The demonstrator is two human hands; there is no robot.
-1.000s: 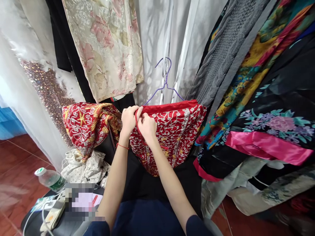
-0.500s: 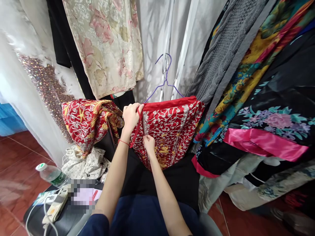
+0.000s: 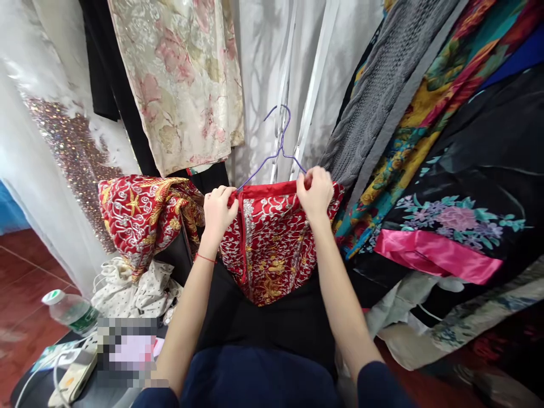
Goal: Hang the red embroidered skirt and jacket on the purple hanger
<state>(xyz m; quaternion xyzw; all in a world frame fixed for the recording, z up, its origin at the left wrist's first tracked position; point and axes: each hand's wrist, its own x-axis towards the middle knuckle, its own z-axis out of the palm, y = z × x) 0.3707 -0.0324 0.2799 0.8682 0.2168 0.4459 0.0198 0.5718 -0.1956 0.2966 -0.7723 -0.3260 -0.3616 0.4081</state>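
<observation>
The red embroidered garment (image 3: 278, 255) is below both hands, its red upper edge running left to right; fingers of left hand (image 3: 219, 212) and right hand (image 3: 317, 195) pinch this edge, near the purple hanger (image 3: 281, 149).

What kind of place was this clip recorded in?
Possibly a clothing shop, dressing room or costume store, though I can't tell which. Varied garments crowd around, including a floral cream garment, a grey knit and a black embroidered garment, with a purple hanger ahead.
</observation>
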